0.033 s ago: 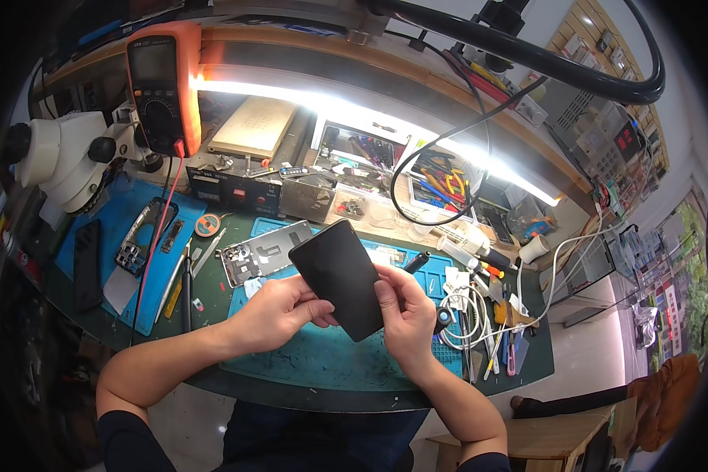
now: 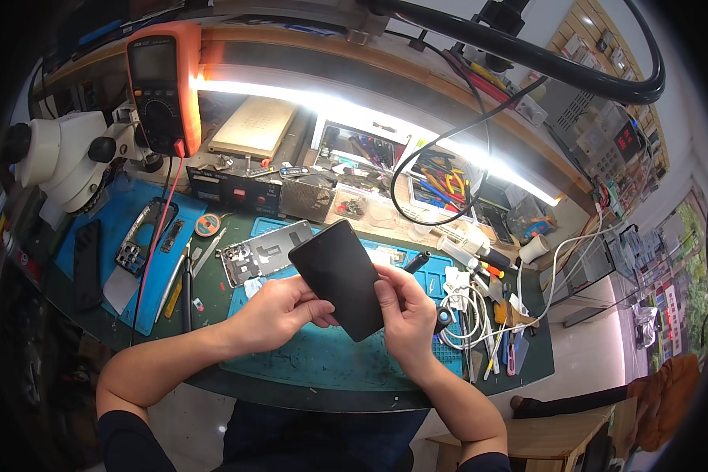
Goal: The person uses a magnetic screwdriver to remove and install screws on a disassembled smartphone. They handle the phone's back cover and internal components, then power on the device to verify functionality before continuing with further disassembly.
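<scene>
A black smartphone (image 2: 337, 277) with a dark screen is held tilted above the blue-green work mat (image 2: 315, 366). My left hand (image 2: 283, 313) grips its left edge, thumb and fingers pinched near the lower corner. On the opposite edge, my right hand (image 2: 405, 315) has its thumb on the front, with the other fingers at the side and partly hidden behind. Just behind the phone lies a silver phone back plate (image 2: 269, 252) with a camera cutout. A crumpled white scrap (image 2: 253, 286) sits by my left hand.
On the left, an opened phone frame (image 2: 138, 244) rests on a blue mat near a microscope (image 2: 59, 157). An orange multimeter (image 2: 164, 86) stands above. To the right are a coiled white cable (image 2: 466, 318) and several hand tools. A black cable loop (image 2: 397, 177) hangs over the bench.
</scene>
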A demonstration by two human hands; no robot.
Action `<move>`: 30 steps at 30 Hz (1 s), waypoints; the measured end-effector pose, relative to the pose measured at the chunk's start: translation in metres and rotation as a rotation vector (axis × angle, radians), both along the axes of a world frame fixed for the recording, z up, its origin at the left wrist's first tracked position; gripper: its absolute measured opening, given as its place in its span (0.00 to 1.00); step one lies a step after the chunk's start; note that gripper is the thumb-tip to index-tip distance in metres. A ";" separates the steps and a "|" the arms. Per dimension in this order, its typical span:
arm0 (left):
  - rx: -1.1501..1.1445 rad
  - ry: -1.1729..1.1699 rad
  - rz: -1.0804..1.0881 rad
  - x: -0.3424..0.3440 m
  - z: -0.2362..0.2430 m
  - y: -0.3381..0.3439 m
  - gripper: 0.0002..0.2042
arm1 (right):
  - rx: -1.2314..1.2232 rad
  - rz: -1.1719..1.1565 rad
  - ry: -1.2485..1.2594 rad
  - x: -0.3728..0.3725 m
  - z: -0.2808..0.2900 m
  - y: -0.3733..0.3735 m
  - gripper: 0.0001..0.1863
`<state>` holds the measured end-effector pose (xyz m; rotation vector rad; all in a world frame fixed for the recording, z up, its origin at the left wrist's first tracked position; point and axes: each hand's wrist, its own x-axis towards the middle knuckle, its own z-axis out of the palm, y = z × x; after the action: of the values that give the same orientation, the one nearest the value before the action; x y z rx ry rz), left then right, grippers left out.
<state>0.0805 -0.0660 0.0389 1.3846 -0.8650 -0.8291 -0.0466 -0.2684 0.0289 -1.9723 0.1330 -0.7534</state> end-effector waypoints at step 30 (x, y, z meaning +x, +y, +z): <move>0.026 0.014 -0.003 0.001 -0.002 -0.002 0.12 | 0.083 -0.004 0.021 0.000 -0.004 0.003 0.16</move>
<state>0.0816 -0.0678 0.0370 1.3986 -0.8483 -0.8543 -0.0466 -0.2654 0.0250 -1.9015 0.1776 -0.7190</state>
